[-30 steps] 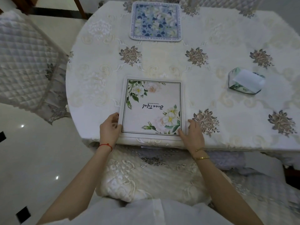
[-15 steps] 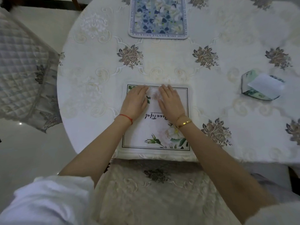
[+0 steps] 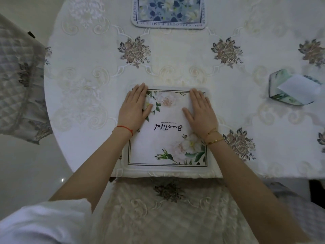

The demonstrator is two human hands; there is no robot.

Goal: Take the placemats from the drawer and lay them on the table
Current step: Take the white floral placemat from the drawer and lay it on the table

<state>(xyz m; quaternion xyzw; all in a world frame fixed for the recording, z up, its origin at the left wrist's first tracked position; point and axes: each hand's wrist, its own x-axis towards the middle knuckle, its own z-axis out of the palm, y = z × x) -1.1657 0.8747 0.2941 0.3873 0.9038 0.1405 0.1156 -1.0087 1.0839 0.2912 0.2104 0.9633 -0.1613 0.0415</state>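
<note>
Both hands' fingers (image 3: 139, 92) flat, released, on white placemat (image 3: 167, 138); blue placemat (image 3: 168, 11) and tissue box (image 3: 292, 90) lie apart.

My left hand (image 3: 134, 104) and right hand (image 3: 200, 110) cover the white floral placemat's (image 3: 168, 138) far corners. The blue placemat (image 3: 168, 11) runs off the far edge, its border lettering partly lost. The table (image 3: 88, 103) is cut off right; its small print defies reading.
</note>
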